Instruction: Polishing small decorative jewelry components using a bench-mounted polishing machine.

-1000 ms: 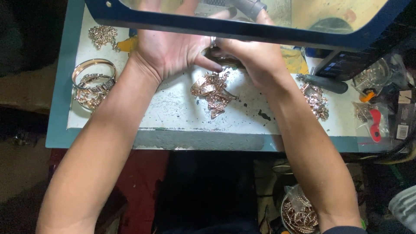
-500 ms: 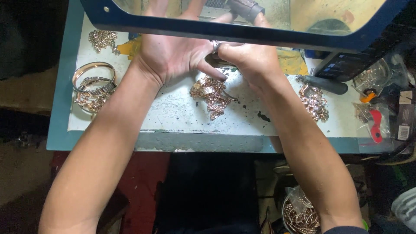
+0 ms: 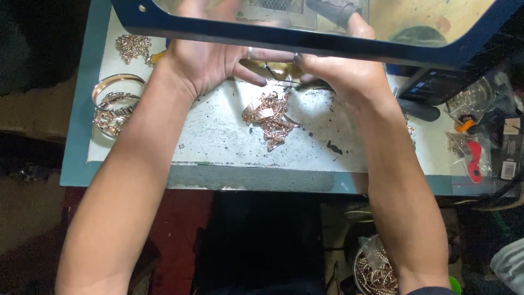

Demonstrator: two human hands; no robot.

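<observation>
A: Nearest the viewer, what lies below the forearms?

B: A bowl of rose-gold chain pieces (image 3: 376, 270) under the table edge, just inside the right forearm. Further up, on the worn white tabletop (image 3: 218, 136), a loose heap of rose-gold jewellery pieces (image 3: 270, 116) lies between the two wrists — just below both hands, touching neither.

A: And the hands themselves?

B: The left hand (image 3: 210, 63) is palm-up, fingers half curled, its thumb reaching toward the right. The right hand (image 3: 341, 74) is closed more tightly, its fingertips meeting those of the left. Between them sits a thin dark wire-like piece (image 3: 273, 74) over something golden; it appears pinched from both sides, though a blue-framed clear shield (image 3: 305, 41) crosses the fingertips and hides the exact grip. Whether the dark cylindrical handle (image 3: 333, 10) behind the shield is held by the right hand cannot be told.

A: How is such fine work best done?

B: By judgement — wrists braced on the table, the small piece kept close under the shield, pressure light so that it neither bends nor slips into the heap below.

A: What lies outward of the hands?

B: Left of the left wrist, stacked bangles (image 3: 114, 104), and beyond them a small chain cluster (image 3: 131, 46). Right of the right hand, a dark tool handle (image 3: 417, 109) and red-handled pliers (image 3: 474, 158).
</observation>
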